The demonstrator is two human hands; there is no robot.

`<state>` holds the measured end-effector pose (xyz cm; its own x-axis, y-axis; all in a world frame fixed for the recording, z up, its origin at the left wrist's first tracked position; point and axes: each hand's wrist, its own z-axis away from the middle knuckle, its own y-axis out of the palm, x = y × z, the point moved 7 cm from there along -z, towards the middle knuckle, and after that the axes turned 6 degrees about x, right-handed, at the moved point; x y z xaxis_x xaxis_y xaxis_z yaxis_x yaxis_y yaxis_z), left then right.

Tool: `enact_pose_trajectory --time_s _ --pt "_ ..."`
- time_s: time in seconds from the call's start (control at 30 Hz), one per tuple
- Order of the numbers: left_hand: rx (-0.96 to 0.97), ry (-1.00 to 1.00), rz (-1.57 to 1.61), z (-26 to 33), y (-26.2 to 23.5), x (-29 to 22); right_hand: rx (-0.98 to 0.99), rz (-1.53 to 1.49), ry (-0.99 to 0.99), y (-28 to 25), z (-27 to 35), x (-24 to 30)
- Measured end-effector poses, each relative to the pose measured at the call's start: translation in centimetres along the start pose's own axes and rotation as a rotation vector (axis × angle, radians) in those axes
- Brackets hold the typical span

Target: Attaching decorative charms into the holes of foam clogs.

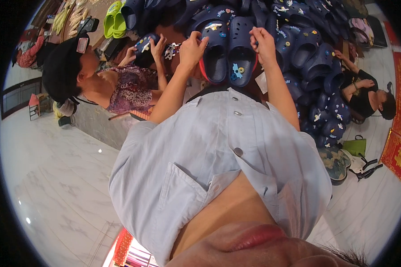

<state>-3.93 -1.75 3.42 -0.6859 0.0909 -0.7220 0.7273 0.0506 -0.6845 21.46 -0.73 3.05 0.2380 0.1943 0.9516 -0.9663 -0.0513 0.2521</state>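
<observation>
Fingers first: I read the left hand (192, 48) as pinched nearly closed on the toe edge of the left navy foam clog (216, 49), and the right hand (263, 43) as curled shut on the outer edge of the right navy foam clog (241, 53); whether a small charm sits between the fingertips I cannot tell. Both clogs lie side by side between the two hands, just past the pale blue button shirt (218, 151).

Risk, as I judge it: the pair is pinched only at its rims, so a tug by either hand could tip a clog and shake off the small yellow and pale blue charms (237, 71) sitting below the right fingers. A white paper tag (261, 82) hangs near the right wrist and could snag.

Beyond the fingertips lies a heap of navy clogs (298, 40), crowded enough that a slipped one would be lost among them. Left of the left fingers, a co-worker's hands (149, 46) hold another clog. Farther left sits a lime green pair (113, 20). Far right, a green bag (354, 146) and a red floor mat with gold figures (398, 158).
</observation>
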Motion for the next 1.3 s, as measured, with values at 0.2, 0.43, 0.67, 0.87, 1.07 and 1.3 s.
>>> enact_pose_trajectory --time_s 0.2,0.43,0.67,0.87,1.07,1.3 --pt "0.232 -0.240 -0.309 -0.6 2.7 2.4 0.031 0.809 -0.204 3.8 -6.1 0.5" --pt "0.372 -0.195 -0.390 -2.4 3.8 2.8 0.165 1.564 -0.054 10.0 -10.1 -2.1" --pt "0.329 -0.186 -0.332 -2.6 4.5 4.3 0.188 1.667 -0.097 11.8 -9.8 -3.0" --pt "0.336 -0.183 -0.322 -2.7 4.9 4.6 0.284 1.666 -0.336 12.3 -10.6 -4.7" --pt "0.350 -0.138 -0.209 -2.0 3.9 3.2 0.336 1.656 -0.334 12.3 -11.3 -5.7" --pt "0.217 -0.055 -0.297 -1.0 3.8 1.8 0.435 1.622 -0.264 12.8 -10.9 -5.0"
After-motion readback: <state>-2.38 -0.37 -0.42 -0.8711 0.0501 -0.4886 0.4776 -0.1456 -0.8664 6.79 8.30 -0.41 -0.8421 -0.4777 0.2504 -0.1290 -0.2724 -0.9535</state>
